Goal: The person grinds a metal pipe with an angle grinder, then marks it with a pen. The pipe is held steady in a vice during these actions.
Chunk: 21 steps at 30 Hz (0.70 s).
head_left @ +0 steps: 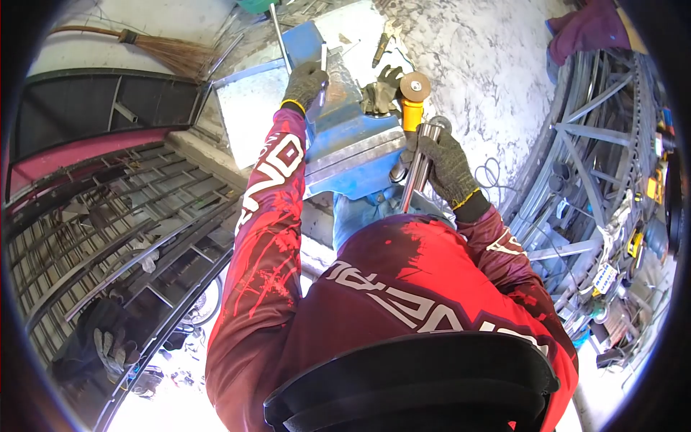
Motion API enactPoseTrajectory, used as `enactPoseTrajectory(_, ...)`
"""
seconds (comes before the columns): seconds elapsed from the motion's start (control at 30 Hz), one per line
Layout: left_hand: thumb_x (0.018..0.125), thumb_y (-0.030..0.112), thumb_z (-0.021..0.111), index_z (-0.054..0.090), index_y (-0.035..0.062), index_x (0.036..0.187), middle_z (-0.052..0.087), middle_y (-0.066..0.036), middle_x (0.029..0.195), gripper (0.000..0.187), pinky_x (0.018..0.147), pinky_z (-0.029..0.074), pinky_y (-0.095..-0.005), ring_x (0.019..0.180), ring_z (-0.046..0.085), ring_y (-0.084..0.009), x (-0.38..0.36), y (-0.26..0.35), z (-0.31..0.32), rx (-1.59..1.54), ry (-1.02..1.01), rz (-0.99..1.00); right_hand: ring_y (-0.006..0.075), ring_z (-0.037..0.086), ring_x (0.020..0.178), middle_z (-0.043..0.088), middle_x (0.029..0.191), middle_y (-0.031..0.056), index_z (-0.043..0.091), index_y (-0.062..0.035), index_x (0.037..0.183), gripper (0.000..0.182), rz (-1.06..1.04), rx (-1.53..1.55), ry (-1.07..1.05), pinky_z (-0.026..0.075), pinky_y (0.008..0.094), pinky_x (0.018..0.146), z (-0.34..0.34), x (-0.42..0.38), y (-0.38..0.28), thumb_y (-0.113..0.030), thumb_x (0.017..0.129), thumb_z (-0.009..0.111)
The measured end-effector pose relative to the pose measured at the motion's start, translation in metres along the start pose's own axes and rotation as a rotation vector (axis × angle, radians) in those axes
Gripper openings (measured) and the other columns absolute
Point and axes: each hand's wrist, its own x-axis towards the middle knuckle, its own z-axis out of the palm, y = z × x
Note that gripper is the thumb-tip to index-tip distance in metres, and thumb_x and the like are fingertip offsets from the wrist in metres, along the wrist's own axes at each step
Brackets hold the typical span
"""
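A large blue vise [363,140] stands in front of my body. My left hand [306,85], in a dark knitted glove with a yellow cuff, is closed at the vise's far left part, beside a thin light rod [323,68]. Gloved the same way, my right hand [448,160] wraps round shiny metal tubes [417,176] at the vise's right side. Just beyond that hand lies a yellow angle grinder [412,114] with a brown disc. A pair of dark gloves [381,92] rests beside the grinder.
Metal frames and grilles [122,216] fill the left side. A straw broom [155,50] lies at the upper left. Long metal bars and trusses [597,137] are stacked at the right. Part of another person [586,32] shows at the top right. Yellow tools [635,243] lie at the far right.
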Motion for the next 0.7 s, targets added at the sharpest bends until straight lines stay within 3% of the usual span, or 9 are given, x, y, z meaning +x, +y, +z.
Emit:
enactPoseTrajectory(0.17, 0.084, 0.015, 0.068, 0.070, -0.0033, 0.105, 0.071, -0.013, 0.089, 0.028, 0.074, 0.054, -0.0334, 0.079, 0.066, -0.0211, 0.005, -0.010, 0.005, -0.123, 0.123, -0.072, 0.0255, 0.068, 0.070, 0.064, 0.086, 0.0144, 0.050, -0.0005, 0.112, 0.022, 0.019, -0.038, 0.031, 0.062, 0.0426, 0.063, 0.005, 0.000, 0.000, -0.015, 0.100, 0.061)
enactPoseTrajectory(0.33, 0.085, 0.013, 0.069, 0.068, -0.0043, 0.106, 0.070, -0.012, 0.089, 0.027, 0.072, 0.056, -0.0321, 0.077, 0.067, -0.0202, 0.020, -0.029, 0.009, -0.097, 0.158, 0.033, 0.0258, 0.069, 0.074, 0.064, 0.090, 0.0141, 0.050, -0.0011, 0.114, 0.021, 0.013, 0.006, 0.040, 0.062, 0.0441, 0.064, 0.006, -0.002, -0.001, -0.013, 0.100, 0.060)
enactPoseTrajectory(0.4, 0.086, 0.010, 0.069, 0.068, -0.0036, 0.106, 0.068, -0.011, 0.089, 0.024, 0.068, 0.058, -0.0317, 0.076, 0.067, -0.0187, 0.016, -0.022, 0.008, -0.524, 0.121, -0.215, 0.0260, 0.069, 0.075, 0.064, 0.091, 0.0139, 0.050, -0.0012, 0.114, 0.021, 0.011, 0.035, 0.028, 0.062, 0.0447, 0.064, 0.005, -0.003, -0.002, -0.013, 0.100, 0.060)
enactPoseTrajectory(0.43, 0.087, 0.008, 0.069, 0.069, -0.0026, 0.105, 0.067, -0.010, 0.088, 0.021, 0.065, 0.058, -0.0310, 0.075, 0.066, -0.0180, 0.015, -0.020, 0.006, -0.540, 0.146, -0.195, 0.0261, 0.069, 0.076, 0.064, 0.092, 0.0135, 0.049, -0.0015, 0.114, 0.020, 0.014, 0.045, 0.023, 0.062, 0.0452, 0.064, 0.006, -0.005, -0.003, -0.012, 0.100, 0.059)
enactPoseTrajectory(0.57, 0.086, 0.009, 0.070, 0.069, -0.0011, 0.103, 0.067, -0.010, 0.087, 0.020, 0.066, 0.058, -0.0323, 0.074, 0.067, -0.0193, 0.015, -0.024, 0.011, -0.536, 0.199, -0.199, 0.0255, 0.069, 0.075, 0.064, 0.092, 0.0126, 0.050, -0.0020, 0.116, 0.022, 0.006, 0.019, -0.021, 0.062, 0.0435, 0.065, 0.003, -0.002, 0.000, -0.012, 0.099, 0.060)
enactPoseTrajectory(0.63, 0.086, 0.012, 0.072, 0.070, 0.0011, 0.100, 0.068, -0.009, 0.085, 0.018, 0.065, 0.057, -0.0320, 0.074, 0.066, -0.0193, 0.028, -0.049, 0.015, -0.420, 0.306, -0.119, 0.0237, 0.067, 0.080, 0.063, 0.096, 0.0113, 0.052, -0.0023, 0.118, 0.027, -0.001, -0.045, -0.013, 0.060, 0.0400, 0.071, 0.002, 0.002, -0.003, -0.017, 0.099, 0.064)
enactPoseTrajectory(0.67, 0.087, 0.015, 0.072, 0.070, 0.0022, 0.097, 0.068, -0.007, 0.082, 0.017, 0.065, 0.055, -0.0309, 0.073, 0.067, -0.0191, 0.022, -0.046, 0.004, -0.159, 0.254, -0.006, 0.0219, 0.066, 0.085, 0.062, 0.100, 0.0100, 0.053, -0.0026, 0.119, 0.032, -0.004, -0.105, 0.004, 0.058, 0.0364, 0.077, 0.001, 0.002, -0.005, -0.022, 0.098, 0.067)
enactPoseTrajectory(0.7, 0.088, 0.015, 0.070, 0.069, 0.0017, 0.094, 0.068, -0.007, 0.082, 0.014, 0.066, 0.056, -0.0305, 0.074, 0.067, -0.0182, 0.004, -0.026, -0.004, -0.319, 0.218, -0.023, 0.0207, 0.066, 0.085, 0.063, 0.101, 0.0100, 0.053, -0.0023, 0.120, 0.032, -0.034, -0.163, 0.012, 0.058, 0.0359, 0.076, 0.011, -0.001, -0.014, -0.022, 0.098, 0.067)
